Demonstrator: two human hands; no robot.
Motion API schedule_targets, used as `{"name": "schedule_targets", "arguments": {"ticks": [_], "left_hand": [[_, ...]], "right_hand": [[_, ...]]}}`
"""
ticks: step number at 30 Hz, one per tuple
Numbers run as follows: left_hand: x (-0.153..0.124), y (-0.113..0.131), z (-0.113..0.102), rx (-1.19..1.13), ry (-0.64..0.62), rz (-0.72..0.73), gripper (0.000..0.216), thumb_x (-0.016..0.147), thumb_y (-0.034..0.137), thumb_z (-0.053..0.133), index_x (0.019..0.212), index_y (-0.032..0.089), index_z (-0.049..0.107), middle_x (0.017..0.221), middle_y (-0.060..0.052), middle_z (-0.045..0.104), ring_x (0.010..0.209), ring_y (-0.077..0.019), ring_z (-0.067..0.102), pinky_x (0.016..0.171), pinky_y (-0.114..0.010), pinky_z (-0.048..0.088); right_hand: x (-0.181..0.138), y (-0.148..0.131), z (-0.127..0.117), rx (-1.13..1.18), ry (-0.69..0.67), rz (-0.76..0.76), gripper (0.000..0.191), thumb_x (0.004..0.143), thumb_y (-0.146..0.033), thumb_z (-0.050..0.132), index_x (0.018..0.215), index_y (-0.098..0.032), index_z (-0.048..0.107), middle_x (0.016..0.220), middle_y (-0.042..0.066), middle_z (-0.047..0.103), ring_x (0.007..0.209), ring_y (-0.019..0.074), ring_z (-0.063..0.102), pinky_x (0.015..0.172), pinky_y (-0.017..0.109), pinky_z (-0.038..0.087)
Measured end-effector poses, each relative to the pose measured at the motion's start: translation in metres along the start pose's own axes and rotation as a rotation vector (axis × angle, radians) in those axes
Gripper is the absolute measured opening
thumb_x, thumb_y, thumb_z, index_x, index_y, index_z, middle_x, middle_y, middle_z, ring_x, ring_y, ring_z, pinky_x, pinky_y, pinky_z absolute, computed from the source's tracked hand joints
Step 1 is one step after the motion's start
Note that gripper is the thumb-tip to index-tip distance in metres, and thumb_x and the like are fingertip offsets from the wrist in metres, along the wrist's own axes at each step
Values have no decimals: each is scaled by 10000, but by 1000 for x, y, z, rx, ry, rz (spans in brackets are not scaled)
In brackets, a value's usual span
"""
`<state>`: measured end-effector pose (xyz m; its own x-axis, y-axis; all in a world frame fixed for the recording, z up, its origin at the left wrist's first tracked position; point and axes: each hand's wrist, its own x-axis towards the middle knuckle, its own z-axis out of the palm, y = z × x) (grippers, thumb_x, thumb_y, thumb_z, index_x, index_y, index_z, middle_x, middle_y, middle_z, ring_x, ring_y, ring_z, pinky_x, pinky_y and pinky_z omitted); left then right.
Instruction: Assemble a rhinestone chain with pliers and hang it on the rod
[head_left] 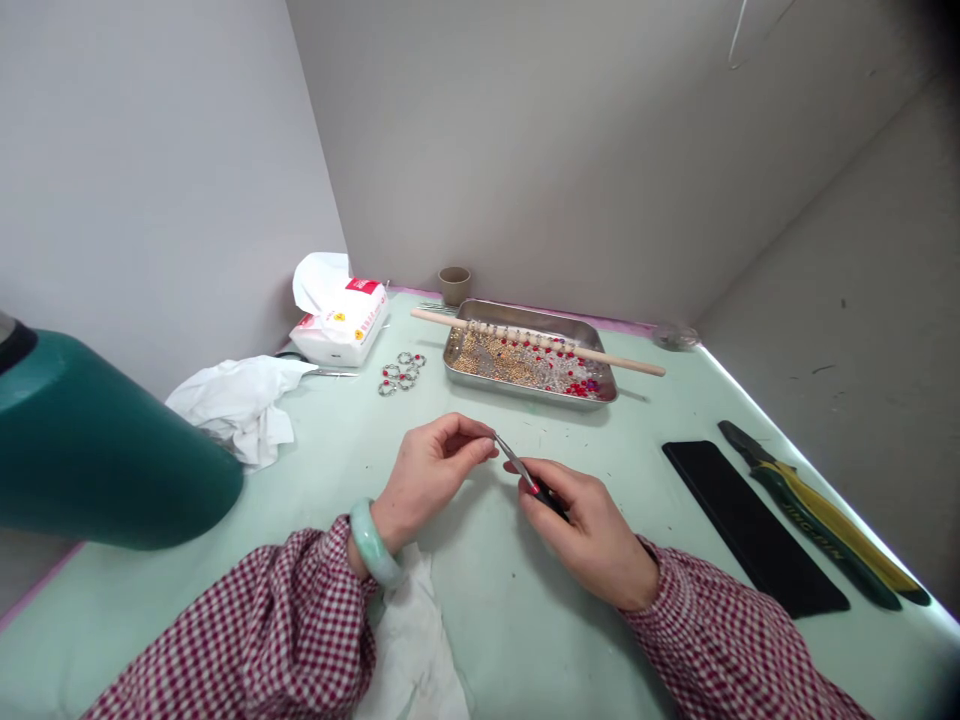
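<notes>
My left hand (435, 465) is over the middle of the table, its thumb and forefinger pinched together. What they hold, if anything, is too small to make out. In my right hand (589, 525) is a slim tool that looks like long-nose pliers (516, 462), with a metal nose and a dark handle with a red spot. The tip of the pliers meets the left fingertips. Beyond the hands, a metal tray (525, 393) holds gold, clear and red beads. A wooden rod (626, 362) strung with small rings lies across the tray. Several beaded rings (403, 375) lie left of it.
A green bottle (112, 450) stands close on the left, near a crumpled tissue (247, 405) and a tissue pack (341, 320). Another tissue (416, 650) lies under my left wrist. To the right are a black case (750, 525) and large pliers (825, 515). A small cup (454, 286) stands behind the tray.
</notes>
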<state>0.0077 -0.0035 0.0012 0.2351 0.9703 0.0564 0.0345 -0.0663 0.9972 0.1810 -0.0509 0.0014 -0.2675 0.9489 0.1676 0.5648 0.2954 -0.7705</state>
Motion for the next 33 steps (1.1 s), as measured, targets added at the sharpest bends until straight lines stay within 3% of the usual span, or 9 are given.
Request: {"name": "schedule_targets", "arguments": {"ticks": [11, 20, 28, 33], "left_hand": [[-5, -2, 0, 284, 99, 285, 76, 789, 172, 589, 816, 131, 648, 936, -66, 665, 818, -134, 632, 755, -250, 521], [-4, -3, 1, 165, 90, 237, 95, 796, 223, 600, 814, 141, 645, 962, -66, 662, 852, -150, 631, 781, -275, 520], [-3, -4, 1, 129, 95, 220, 79, 784, 208, 607, 797, 140, 645, 972, -69, 660, 859, -152, 628, 796, -282, 512], [-3, 1, 1, 5, 74, 144, 83, 769, 210, 625, 788, 137, 663, 970, -62, 671, 868, -145, 627, 800, -253, 503]], "right_hand": [[-2, -2, 3, 255, -55, 171, 280, 831, -231, 468, 1063, -151, 603, 676, -11, 488, 527, 91, 404, 499, 234, 354], [-3, 4, 8, 800, -170, 271, 312, 832, -237, 473, 1114, -136, 562, 709, -4, 481, 511, 84, 425, 441, 231, 338], [-3, 5, 10, 828, -141, 302, 300, 830, -224, 495, 1106, -145, 581, 733, 8, 513, 513, 80, 452, 433, 226, 351], [-1, 0, 9, 1137, -206, 365, 287, 798, -229, 514, 1050, -138, 617, 700, 12, 497, 528, 97, 453, 383, 205, 351]]}}
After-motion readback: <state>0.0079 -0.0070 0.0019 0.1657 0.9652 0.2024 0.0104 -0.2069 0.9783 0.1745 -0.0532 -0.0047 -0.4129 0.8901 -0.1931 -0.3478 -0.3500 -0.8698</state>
